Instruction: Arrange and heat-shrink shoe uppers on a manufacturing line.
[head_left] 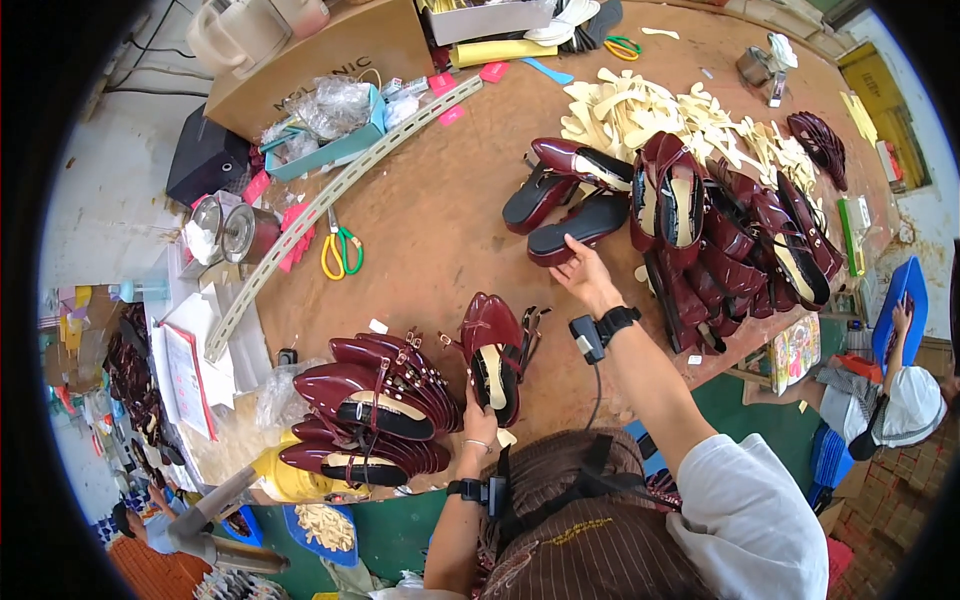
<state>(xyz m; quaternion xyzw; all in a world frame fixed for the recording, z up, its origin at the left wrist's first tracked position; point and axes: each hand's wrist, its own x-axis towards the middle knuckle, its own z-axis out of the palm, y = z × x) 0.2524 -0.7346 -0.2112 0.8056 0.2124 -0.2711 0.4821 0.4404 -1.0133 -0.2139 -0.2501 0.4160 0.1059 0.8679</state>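
Note:
My left hand [480,424] grips the heel end of a glossy burgundy strapped shoe [490,315], near the table's front edge. A cream insole piece shows inside it, and a second shoe seems to sit close against it. Stretched forward, my right hand [588,277] has its thumb and fingers at the heel of another burgundy shoe [578,232], which lies black sole up at the left side of a big shoe pile [715,240]. Left of my left hand, several burgundy shoes [375,410] stand stacked closely together.
Behind the pile lies a heap of cream insole pieces [640,115]. Scissors [342,252] and a long slotted metal strip [330,200] lie on the left of the brown table [440,210]. A teal box [330,140] holds plastic bags. Another person [900,400] works at the right.

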